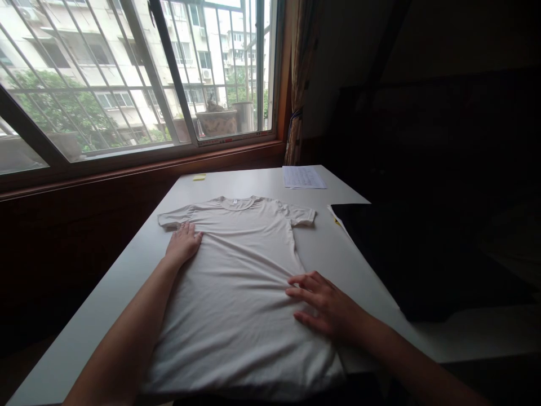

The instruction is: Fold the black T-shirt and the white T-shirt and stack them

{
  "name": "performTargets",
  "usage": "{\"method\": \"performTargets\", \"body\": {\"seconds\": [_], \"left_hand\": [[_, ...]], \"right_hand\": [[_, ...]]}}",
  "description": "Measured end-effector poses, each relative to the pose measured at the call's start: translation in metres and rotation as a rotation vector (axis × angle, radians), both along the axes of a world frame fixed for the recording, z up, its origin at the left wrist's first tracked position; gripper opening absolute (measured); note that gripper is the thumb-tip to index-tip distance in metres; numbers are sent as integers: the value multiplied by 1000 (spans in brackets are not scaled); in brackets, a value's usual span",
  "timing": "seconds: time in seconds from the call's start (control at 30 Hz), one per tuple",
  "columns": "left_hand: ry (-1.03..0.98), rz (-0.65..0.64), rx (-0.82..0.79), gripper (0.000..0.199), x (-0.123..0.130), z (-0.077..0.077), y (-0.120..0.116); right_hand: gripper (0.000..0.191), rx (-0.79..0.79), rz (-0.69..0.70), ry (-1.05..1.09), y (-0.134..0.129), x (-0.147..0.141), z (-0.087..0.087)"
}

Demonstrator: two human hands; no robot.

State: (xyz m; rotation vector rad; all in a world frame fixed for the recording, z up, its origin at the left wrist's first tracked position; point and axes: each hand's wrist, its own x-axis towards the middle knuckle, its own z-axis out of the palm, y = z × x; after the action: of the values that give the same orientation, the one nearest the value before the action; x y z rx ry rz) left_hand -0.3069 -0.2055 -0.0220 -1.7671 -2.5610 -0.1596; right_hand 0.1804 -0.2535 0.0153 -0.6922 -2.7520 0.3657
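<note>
A white short-sleeved T-shirt lies spread out on the white table, its neckline toward the window and its hem toward me. My left hand rests flat on the shirt's left side, just below the left sleeve, with fingers stretched out. On the right side edge, lower down the body, my right hand touches the cloth with its fingers spread. Wrinkles run across the shirt between the two hands. Neither hand grasps the fabric.
Printed paper sheets and a yellow slip lie at the table's far end. Dark cloth covers the right part of the table. Beyond stand a barred window and a tied curtain. The right side is very dark.
</note>
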Motion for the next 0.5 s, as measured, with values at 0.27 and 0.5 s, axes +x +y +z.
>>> {"method": "performTargets", "body": {"seconds": [0.27, 0.5], "left_hand": [[4, 25, -45, 75, 1, 0, -2], [8, 40, -62, 74, 3, 3, -8]], "right_hand": [[35, 105, -142, 136, 62, -41, 6], [55, 69, -587, -133, 167, -87, -16]]}}
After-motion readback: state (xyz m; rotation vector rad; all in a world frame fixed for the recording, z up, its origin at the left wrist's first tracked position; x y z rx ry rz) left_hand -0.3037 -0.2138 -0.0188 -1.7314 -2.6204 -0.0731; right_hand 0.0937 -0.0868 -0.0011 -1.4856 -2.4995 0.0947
